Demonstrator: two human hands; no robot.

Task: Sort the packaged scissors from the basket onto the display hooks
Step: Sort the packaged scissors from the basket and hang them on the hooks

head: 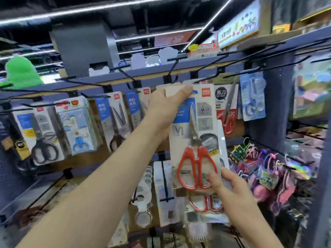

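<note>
Holding the packaged scissors [195, 140] upright against the display, I have my left grip [166, 108] clamped on the top edge of the card, thumb laid across the front. That puts the hang hole level with the black hook [208, 76] just above it. My right grip [231, 187] pinches the bottom right corner, thumb on the front beside the red handles, so that the long card does not swing or twist while the top is lined up. The pack is in the air, in the middle of the rack, near the hook but, as far as I can judge, not yet threaded onto it. My left thumb covers the hang hole itself, so I cannot tell how close the hook's tip is to it. My right fingers are hidden behind the card. A second red-handled pack [206, 204] shows below and behind the one I hold; whether it hangs on a lower hook or rests against my right palm is hard to make out. The basket is out of view. To the left, a black-handled pack [43, 140] hangs on its own hook, and the print on every card is blurred.
</note>
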